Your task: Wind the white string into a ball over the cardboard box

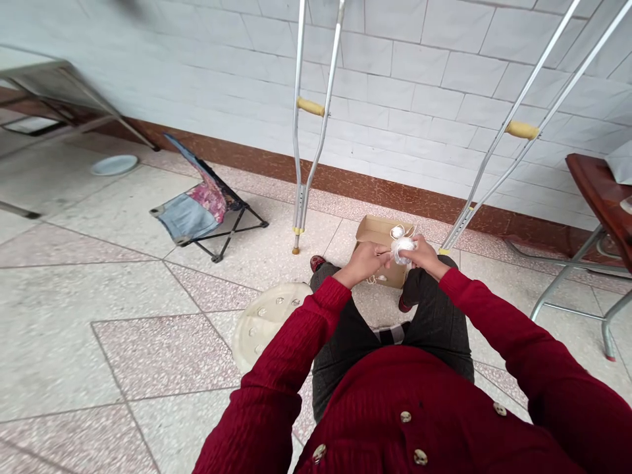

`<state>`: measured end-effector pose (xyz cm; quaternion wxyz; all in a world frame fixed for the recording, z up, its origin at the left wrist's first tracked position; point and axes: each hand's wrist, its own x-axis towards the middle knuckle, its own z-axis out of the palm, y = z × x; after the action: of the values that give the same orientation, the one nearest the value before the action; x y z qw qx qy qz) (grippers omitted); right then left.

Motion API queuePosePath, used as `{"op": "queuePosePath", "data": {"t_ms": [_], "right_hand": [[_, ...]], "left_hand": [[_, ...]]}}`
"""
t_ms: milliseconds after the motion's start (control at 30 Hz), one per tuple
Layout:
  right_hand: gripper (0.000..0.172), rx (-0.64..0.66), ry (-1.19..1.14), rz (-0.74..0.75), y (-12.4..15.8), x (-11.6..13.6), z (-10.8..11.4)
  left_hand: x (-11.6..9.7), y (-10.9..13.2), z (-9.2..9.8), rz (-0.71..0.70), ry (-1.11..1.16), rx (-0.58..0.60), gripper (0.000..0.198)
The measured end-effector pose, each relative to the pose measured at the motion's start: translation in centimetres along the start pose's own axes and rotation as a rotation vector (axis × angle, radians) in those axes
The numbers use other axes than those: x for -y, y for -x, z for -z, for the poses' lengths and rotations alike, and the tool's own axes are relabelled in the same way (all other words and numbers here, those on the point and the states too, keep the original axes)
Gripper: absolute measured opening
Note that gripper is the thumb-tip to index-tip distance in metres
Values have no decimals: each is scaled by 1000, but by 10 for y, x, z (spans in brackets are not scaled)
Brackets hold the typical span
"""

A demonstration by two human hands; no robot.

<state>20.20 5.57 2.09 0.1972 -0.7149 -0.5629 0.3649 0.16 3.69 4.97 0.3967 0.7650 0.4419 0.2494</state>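
Right hand [424, 255] fingers [412, 245] curl narrow around white string ball [403, 251]. Left hand [363, 262] fingers [382, 253] pinch strand [390, 252] at ball's 9 o'clock. Open box [380, 232] beneath, 12 o'clock; 2 crutches [310, 106] beside.

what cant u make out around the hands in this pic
Head view:
The white bundle: partly covered by the right hand, and too small to tell its material.
Anything pinched by the left hand: too small to make out.
Inside of the cardboard box: hidden by the hands and bundle.
Reddish-brown tabletop: cut off by the right edge.
Dark blur: blurred, cut off by the top edge.
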Motion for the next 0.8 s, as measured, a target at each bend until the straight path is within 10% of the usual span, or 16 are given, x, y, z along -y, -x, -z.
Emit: {"op": "queuePosePath", "data": {"t_ms": [267, 800], "right_hand": [[58, -28, -609, 168, -5, 43, 19], [52, -108, -839, 150, -8, 59, 52]], "left_hand": [[8, 20, -6, 3, 369, 150, 35], [36, 50, -18, 67, 292, 135, 33]]}}
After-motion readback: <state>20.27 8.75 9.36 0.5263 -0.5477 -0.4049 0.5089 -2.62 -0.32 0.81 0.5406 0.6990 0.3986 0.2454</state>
